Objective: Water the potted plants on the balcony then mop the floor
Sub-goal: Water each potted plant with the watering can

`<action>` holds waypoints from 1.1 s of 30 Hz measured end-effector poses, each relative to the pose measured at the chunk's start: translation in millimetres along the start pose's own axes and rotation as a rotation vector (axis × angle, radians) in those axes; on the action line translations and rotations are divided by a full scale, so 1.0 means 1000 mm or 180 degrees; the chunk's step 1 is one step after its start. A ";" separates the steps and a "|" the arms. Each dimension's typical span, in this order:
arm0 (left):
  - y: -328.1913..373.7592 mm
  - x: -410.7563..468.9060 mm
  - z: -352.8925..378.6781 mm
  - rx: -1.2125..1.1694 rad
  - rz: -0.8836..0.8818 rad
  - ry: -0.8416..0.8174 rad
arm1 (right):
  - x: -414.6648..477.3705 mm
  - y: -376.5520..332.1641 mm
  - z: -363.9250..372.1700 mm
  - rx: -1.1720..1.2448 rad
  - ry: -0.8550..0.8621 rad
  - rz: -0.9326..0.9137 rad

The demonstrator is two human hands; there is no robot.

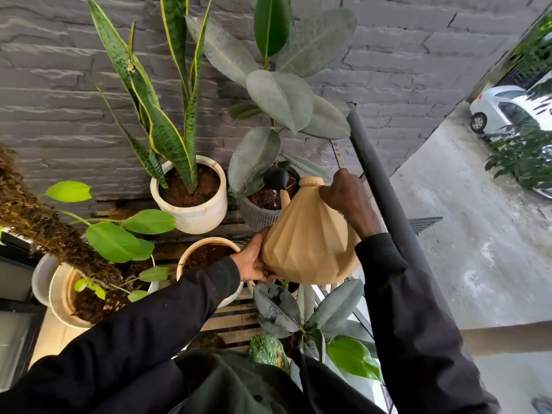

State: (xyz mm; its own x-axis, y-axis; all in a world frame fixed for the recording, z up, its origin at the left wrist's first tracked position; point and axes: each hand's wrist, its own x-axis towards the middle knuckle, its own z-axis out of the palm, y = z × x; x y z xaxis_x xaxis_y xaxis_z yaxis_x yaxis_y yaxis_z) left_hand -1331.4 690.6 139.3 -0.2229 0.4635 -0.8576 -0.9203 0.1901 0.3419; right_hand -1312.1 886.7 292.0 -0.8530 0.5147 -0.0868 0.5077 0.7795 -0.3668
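I hold a tan faceted watering can with both hands. My right hand grips its handle at the top right; my left hand cups its lower left side. The can tilts away from me, and its black spout head hangs over the dark soil of the grey ribbed pot with the rubber plant. A snake plant stands in a white pot to the left. A cream pot of soil sits under my left wrist.
A dark railing runs diagonally right of the can, with a concrete yard and a white car below. A mossy pole plant in a white pot stands at left. More leafy plants crowd near my body. A grey stone wall is behind.
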 end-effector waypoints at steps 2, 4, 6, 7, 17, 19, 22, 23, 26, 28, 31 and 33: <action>0.000 -0.001 0.000 -0.0043 0.0008 0.0005 | 0.002 0.001 0.003 0.0042 -0.0031 0.0027; 0.000 -0.002 0.000 -0.0056 0.0001 0.0015 | 0.003 0.003 0.005 0.0077 -0.0022 0.0033; 0.001 -0.003 0.001 -0.0046 -0.0009 0.0038 | 0.004 0.003 0.005 0.0114 -0.0022 0.0021; 0.001 -0.004 0.002 -0.0037 -0.0009 0.0050 | 0.004 0.004 0.006 0.0133 -0.0027 0.0023; 0.007 -0.012 0.001 0.0060 0.0041 0.0146 | -0.023 0.023 0.026 0.0646 0.0348 0.0031; 0.008 -0.016 0.003 0.0071 0.0014 0.0139 | -0.034 0.032 0.036 0.0809 0.0502 0.0037; 0.007 -0.017 0.003 0.0125 0.0011 0.0193 | -0.053 0.041 0.045 0.1022 0.0650 0.0006; 0.007 -0.017 0.003 0.0143 0.0013 0.0212 | -0.059 0.044 0.048 0.1105 0.0711 -0.0031; 0.006 -0.016 0.003 0.0174 0.0007 0.0248 | -0.069 0.055 0.061 0.1246 0.0851 -0.0142; 0.005 -0.015 0.002 0.0181 0.0016 0.0256 | -0.073 0.061 0.068 0.1339 0.0896 -0.0113; 0.003 -0.012 -0.002 0.0253 0.0079 0.0301 | -0.080 0.063 0.073 0.1459 0.0957 -0.0135; 0.001 -0.010 -0.005 0.0248 0.0108 0.0331 | -0.085 0.066 0.078 0.1535 0.0988 -0.0137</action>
State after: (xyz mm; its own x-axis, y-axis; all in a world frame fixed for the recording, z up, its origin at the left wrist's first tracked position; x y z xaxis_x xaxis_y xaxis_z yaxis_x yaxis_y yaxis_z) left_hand -1332.0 682.2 146.1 -0.2894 0.3793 -0.8789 -0.8847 0.2445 0.3969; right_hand -1215.5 866.2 203.3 -0.7592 0.6236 0.1867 0.2987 0.5886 -0.7512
